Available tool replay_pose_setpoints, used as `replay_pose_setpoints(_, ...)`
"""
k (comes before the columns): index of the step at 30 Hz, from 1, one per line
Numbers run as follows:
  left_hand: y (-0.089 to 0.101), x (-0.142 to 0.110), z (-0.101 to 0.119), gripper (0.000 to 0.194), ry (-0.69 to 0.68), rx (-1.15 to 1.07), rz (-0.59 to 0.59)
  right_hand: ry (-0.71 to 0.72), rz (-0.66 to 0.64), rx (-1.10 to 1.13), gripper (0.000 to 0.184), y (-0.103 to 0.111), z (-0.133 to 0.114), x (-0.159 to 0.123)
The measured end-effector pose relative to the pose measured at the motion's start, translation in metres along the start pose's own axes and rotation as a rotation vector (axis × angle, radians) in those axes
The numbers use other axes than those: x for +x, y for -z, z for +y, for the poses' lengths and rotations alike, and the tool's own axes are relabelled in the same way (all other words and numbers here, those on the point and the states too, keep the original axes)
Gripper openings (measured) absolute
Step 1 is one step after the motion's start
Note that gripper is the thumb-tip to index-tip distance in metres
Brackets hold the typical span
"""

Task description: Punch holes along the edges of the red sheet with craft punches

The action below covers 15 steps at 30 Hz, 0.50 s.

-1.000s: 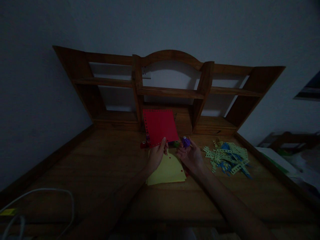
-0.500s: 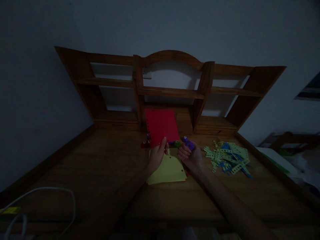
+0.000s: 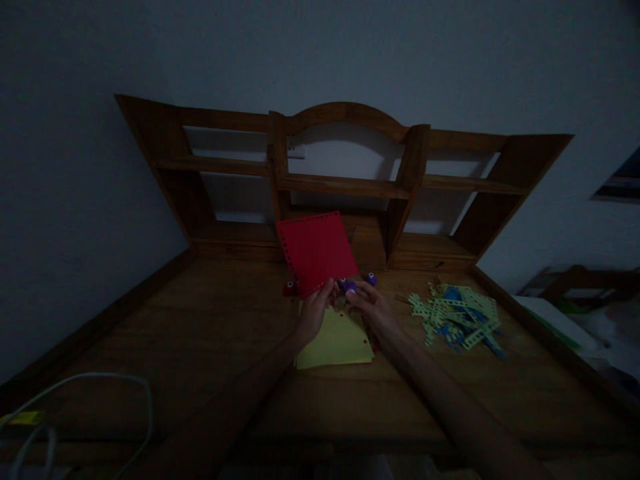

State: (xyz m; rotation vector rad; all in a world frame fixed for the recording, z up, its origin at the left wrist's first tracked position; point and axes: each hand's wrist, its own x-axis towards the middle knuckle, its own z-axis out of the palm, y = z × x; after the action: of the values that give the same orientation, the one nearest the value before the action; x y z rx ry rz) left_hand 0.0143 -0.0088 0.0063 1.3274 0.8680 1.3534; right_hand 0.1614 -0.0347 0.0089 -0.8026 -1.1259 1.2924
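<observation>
My left hand pinches the lower edge of a red sheet, thumb on top. The sheet is held up and tilted, with rows of small holes along its edges. At the sheet's lower right corner, my right hand is closed on a small purple paper punch; whether the punch grips the paper cannot be made out. Beneath both hands lies a stack of yellow sheets with small red bits on it. A red punch-like piece and another purple one stand behind.
A heap of pale green and blue perforated strips lies to the right on the wooden desk. A wooden shelf unit stands at the back. A white cable loops at the front left.
My right hand has moved left to the red sheet's lower right corner, bringing the purple paper punch with it. The sheet has turned anticlockwise and shifted slightly left in my left hand.
</observation>
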Motion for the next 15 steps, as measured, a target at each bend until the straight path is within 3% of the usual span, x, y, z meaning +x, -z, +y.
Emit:
replay_pose_setpoints(5, -0.0009, -0.0010, -0.0012, 0.045, 0.020, -0.032, -0.063, -0.015, 0.048, -0.047, 0.037, 0.0005, -0.0044, -0.0008)
replay_pose_setpoints(15, -0.0033, -0.0042, 0.0010, 0.043, -0.021, 0.163, 0.023, -0.067, 0.065, -0.017, 0.039, 0.0002, -0.0049, -0.0030)
